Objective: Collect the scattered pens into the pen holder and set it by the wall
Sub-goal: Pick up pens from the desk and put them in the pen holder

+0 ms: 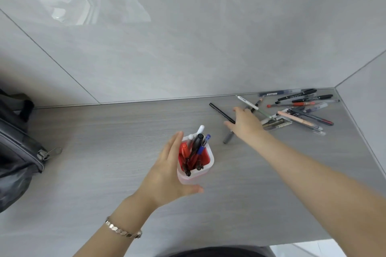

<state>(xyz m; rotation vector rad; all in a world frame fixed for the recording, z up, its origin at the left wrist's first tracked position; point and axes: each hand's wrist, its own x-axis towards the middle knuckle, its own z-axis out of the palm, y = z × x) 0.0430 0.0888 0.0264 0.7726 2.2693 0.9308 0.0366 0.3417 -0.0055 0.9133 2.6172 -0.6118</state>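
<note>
A red and white pen holder [209, 160] stands on the grey desk with several pens upright in it. My left hand [165, 173] cups it, fingers along its left side and thumb at its near wall. My right hand [246, 125] reaches to the right of the holder, palm down and fingers spread, holding nothing. It hovers over the end of a thin black pen [219, 111] and a short grey pen [227, 137]. A pile of scattered pens [300, 110] lies beyond it in the back right corner.
A grey tiled wall [188, 48] runs along the back of the desk, and a side wall [367, 94] closes the right. A dark bag [16, 148] with a zip pull sits at the left edge. The desk's near edge [292, 243] shows at bottom right.
</note>
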